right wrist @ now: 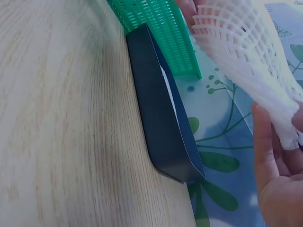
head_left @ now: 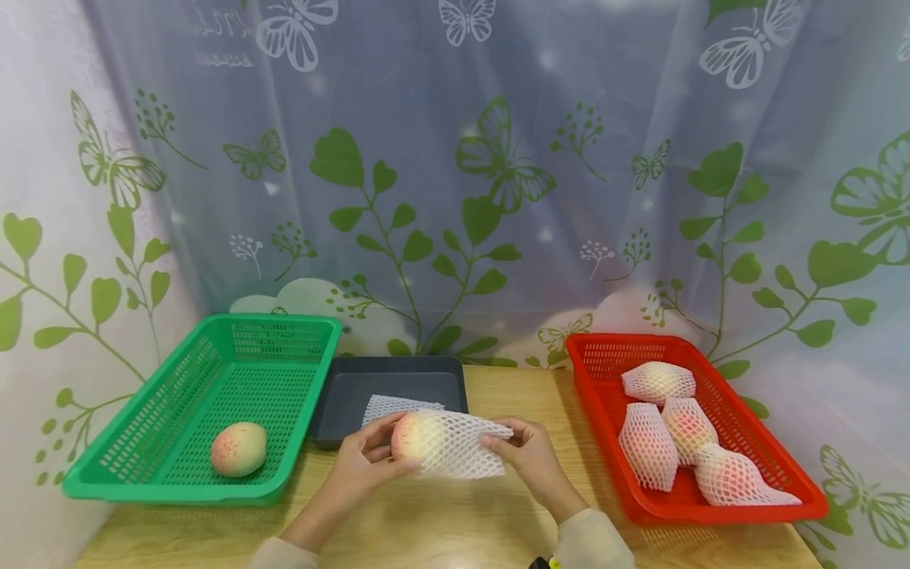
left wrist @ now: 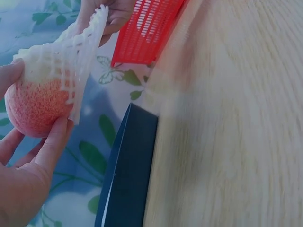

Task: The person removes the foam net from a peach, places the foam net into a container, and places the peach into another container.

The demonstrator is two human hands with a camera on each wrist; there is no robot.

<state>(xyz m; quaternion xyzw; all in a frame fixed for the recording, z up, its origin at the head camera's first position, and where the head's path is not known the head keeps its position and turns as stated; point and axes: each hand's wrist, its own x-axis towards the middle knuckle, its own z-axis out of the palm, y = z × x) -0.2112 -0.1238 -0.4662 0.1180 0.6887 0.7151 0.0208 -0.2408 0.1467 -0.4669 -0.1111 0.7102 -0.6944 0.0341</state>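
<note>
My left hand [head_left: 370, 458] grips a pink and yellow peach [head_left: 407, 438] by its bare left end, thumb and fingers around it in the left wrist view. A white foam net sleeve [head_left: 462, 444] covers the peach's right part, its loose end reaching to the right. That loose end is pinched between the thumb and fingers of my right hand [head_left: 524, 454]. Both hands hold the fruit above the wooden table, in front of the dark tray [head_left: 398, 378]. In the right wrist view the net [right wrist: 241, 52] stretches from the peach side to my right fingers.
On the left a green basket [head_left: 302, 427] holds one bare peach [head_left: 239, 450]. Another white foam net [head_left: 398, 405] lies in the dark tray. The red basket [head_left: 604, 442] at right contains several netted peaches [head_left: 648, 446]. A patterned curtain [head_left: 441, 237] hangs behind the table [head_left: 526, 387].
</note>
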